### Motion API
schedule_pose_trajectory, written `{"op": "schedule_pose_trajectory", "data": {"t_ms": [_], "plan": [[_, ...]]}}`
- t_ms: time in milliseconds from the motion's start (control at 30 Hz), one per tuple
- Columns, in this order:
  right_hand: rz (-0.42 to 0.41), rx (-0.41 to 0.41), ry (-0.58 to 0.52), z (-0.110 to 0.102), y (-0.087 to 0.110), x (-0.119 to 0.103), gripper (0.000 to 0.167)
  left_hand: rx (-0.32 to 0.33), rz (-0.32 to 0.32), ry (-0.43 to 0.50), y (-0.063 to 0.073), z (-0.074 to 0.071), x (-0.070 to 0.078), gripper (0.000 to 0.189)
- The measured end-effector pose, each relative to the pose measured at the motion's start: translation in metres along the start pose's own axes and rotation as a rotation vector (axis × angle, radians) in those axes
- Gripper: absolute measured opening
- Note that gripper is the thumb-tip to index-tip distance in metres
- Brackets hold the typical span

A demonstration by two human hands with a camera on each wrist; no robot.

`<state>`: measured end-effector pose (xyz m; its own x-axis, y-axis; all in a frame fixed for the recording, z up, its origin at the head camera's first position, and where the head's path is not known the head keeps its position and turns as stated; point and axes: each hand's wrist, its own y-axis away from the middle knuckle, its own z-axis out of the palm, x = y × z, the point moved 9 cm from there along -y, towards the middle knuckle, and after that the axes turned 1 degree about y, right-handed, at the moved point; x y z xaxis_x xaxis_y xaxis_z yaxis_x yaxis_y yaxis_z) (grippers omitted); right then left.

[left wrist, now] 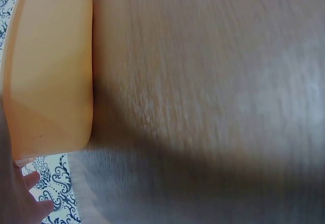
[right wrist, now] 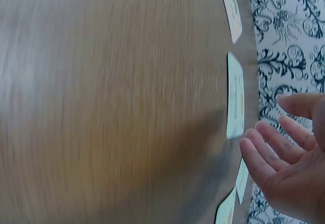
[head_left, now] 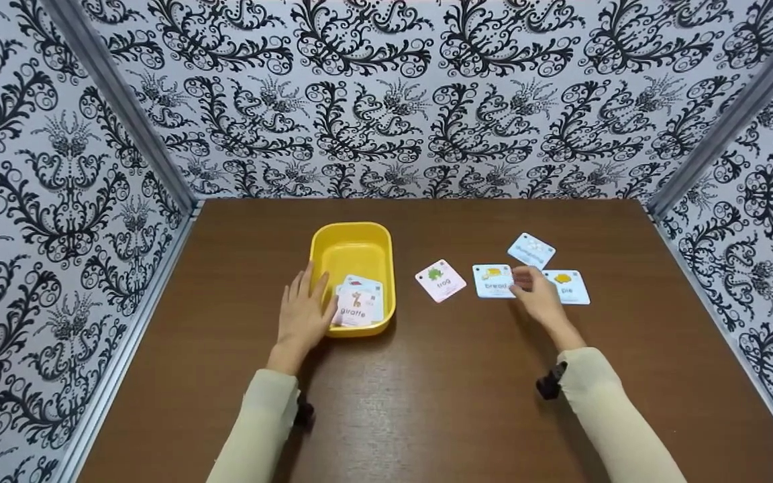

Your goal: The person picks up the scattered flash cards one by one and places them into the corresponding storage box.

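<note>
My left hand lies over the left rim of a yellow plastic tray, its fingers spread. Inside the tray several picture cards overlap, with a giraffe card on top. My right hand hovers at the right edge of the bread card. In the right wrist view, its fingers are loosely bent, hold nothing and stay apart from the bread card. Right of that hand is the pie card, partly hidden by it. A light-blue card, its word unclear, lies just behind.
Between tray and bread card, a pink frog card lies turned at an angle. All the loose cards are on a brown wooden table. Black-and-white patterned walls border its back and sides.
</note>
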<state>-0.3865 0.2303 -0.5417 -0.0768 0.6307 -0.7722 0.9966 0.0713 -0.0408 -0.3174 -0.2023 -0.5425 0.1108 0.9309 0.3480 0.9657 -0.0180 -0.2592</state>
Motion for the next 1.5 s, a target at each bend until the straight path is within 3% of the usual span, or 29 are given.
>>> {"op": "schedule_pose_trajectory", "data": {"t_ms": [167,400,633,767,1067,1500], "plan": [[0.033,0.019,0.035,-0.018,0.001,0.015,0.038,-0.001,0.002,-0.007,0.0,0.0,0.0,0.054],[0.072,0.126,0.093,-0.046,0.003,0.036,0.035,0.009,-0.002,0.001,-0.001,-0.001,0.0,0.053],[0.161,0.192,0.247,-0.066,0.008,0.056,0.039,0.013,0.0,0.006,0.0,-0.001,-0.001,0.053],[0.202,0.177,0.34,-0.07,0.01,0.067,0.046,0.021,0.003,0.001,0.0,-0.001,-0.001,0.053],[0.259,0.076,0.415,-0.062,0.014,0.084,0.067,-0.013,-0.015,0.013,0.0,0.001,-0.002,0.053],[0.29,0.091,0.432,-0.065,0.013,0.082,0.074,-0.016,-0.015,0.003,0.0,0.001,-0.001,0.054]]}}
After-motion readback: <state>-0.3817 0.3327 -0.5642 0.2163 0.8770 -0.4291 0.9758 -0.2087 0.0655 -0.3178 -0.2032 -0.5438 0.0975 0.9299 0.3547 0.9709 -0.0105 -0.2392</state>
